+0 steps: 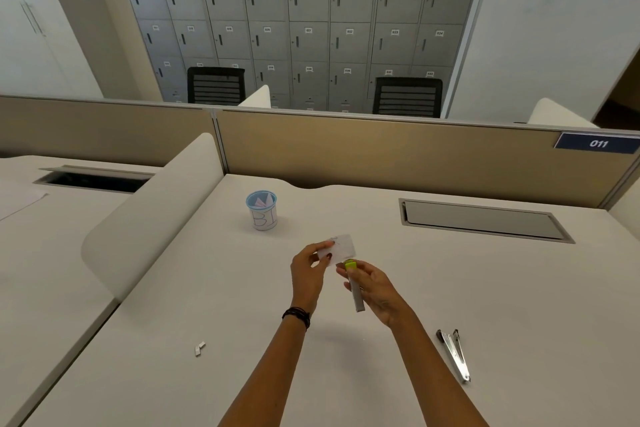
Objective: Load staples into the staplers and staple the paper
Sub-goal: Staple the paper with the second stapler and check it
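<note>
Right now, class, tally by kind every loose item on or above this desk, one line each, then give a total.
Staplers: 2, green-tipped stapler in the right hand, open metal stapler
Paper slips: 1, paper slip in the left hand
Cups: 1, paper cup
Staple strips: 1, staple strip
Total: 5

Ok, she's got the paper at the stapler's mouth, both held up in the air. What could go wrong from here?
1. The left hand pinches the small paper close to the green-tipped stapler nose, so a finger could get caught.
2. With nothing braced on the desk, the right hand may land the staple crooked.
3. Loose staples lie apart on the left, easily brushed off.
</note>
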`<control>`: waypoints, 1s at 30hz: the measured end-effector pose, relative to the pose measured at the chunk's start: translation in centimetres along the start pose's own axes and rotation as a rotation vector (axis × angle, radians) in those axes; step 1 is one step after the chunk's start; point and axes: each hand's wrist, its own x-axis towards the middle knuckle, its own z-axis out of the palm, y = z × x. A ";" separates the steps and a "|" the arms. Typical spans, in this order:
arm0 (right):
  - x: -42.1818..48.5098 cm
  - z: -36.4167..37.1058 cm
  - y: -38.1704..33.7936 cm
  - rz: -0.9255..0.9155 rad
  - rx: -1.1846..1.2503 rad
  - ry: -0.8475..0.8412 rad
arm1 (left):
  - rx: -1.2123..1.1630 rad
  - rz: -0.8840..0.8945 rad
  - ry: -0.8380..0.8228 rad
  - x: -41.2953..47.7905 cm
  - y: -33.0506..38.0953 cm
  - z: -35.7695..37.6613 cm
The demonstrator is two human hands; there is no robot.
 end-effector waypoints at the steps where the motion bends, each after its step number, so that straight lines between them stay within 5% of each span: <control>1: 0.0 0.1 0.0 -0.003 -0.020 -0.005 | 0.004 0.002 -0.007 0.0 0.0 0.0; 30: 2.0 0.5 0.2 -0.023 0.027 0.150 | -0.016 0.046 -0.142 -0.1 -0.5 0.4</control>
